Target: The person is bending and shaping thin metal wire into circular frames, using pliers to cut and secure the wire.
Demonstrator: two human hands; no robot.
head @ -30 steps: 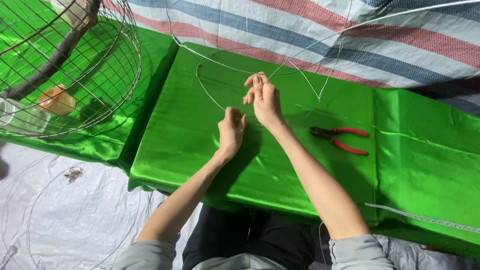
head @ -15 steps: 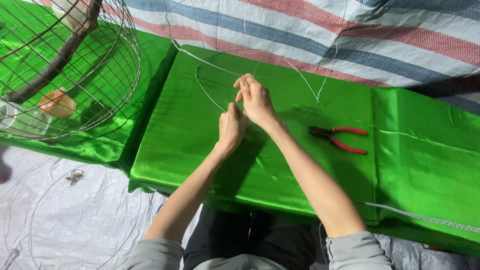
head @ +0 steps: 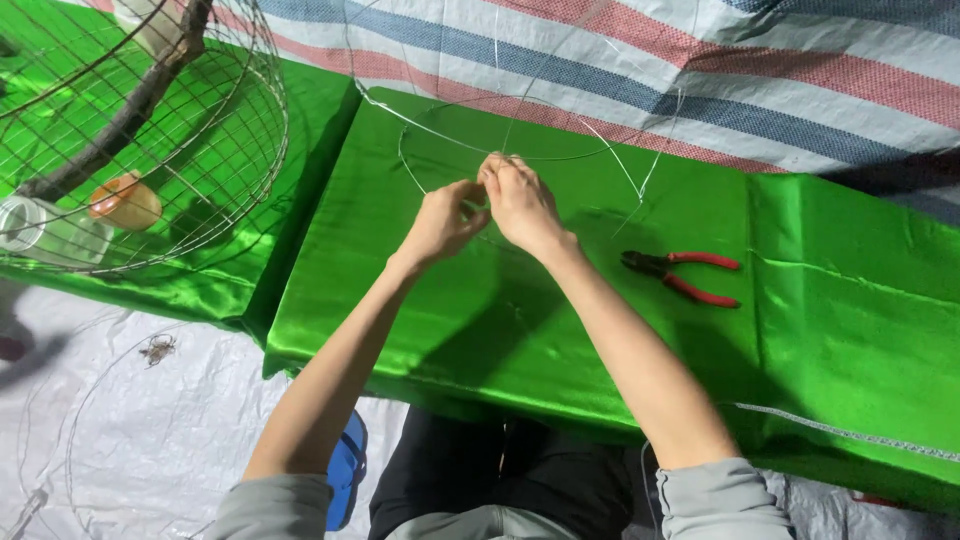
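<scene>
A thin silver wire (head: 620, 150) loops over the green satin cloth (head: 480, 330) that covers a low table. My left hand (head: 440, 222) and my right hand (head: 520, 200) meet over the cloth's far middle, fingertips pinched together on the wire. The wire runs up and away from the hands in several arcs toward the striped sheet. Where the fingers grip, the wire itself is hidden.
Red-handled pliers (head: 685, 275) lie on the cloth to the right of my hands. A round wire cage (head: 170, 130) with a branch and an orange cup stands at the left. A striped tarp (head: 700, 70) lies behind; a wire ring (head: 80, 440) rests on the white floor sheet.
My left hand has risen from the cloth to join the right hand. Both hands now pinch the wire together at one spot.
</scene>
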